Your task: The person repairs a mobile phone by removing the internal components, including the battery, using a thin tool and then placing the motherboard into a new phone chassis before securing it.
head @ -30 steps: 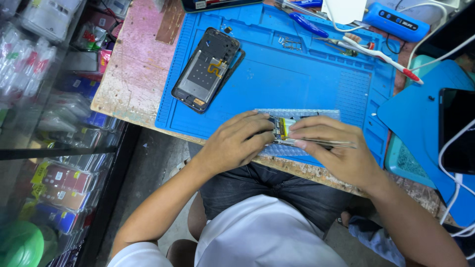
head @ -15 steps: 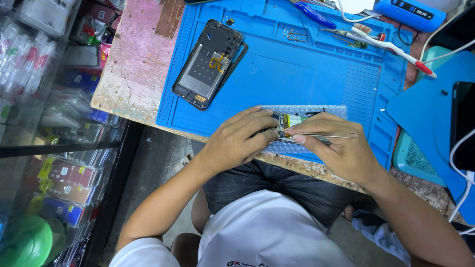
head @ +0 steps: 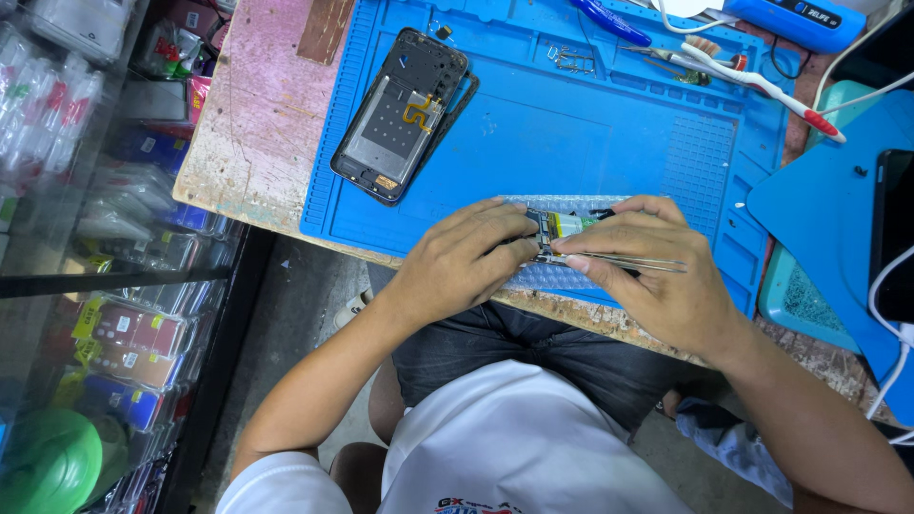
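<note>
The small circuit board (head: 555,228), with a yellow-green patch on its top face, sits between my two hands at the near edge of the blue repair mat (head: 533,133), lying on a sheet of bubble wrap (head: 552,276). My left hand (head: 457,262) comes in from seven o'clock, forearm angled up from my lap, palm down and fingers curled, the fingertips pressing on the board's left edge; I'd call it half closed, pinning the board rather than wrapping it. My right hand (head: 666,276) enters from four o'clock, knuckles up, thumb and forefinger pinched tight on a pair of metal tweezers (head: 619,259). The tweezers lie almost flat, their long end trailing toward three o'clock and their tips meeting the board's lower edge, just at my left fingertips. From the left hand the board lies at about two o'clock, touching; from the right hand it lies at about ten o'clock, just beside the forefinger. At eleven o'clock from my hands, well apart, an opened phone chassis (head: 400,114) lies tilted on the mat with its inside facing up. A white-and-red toothbrush (head: 762,86) rests near the mat's far right corner, at one o'clock.
</note>
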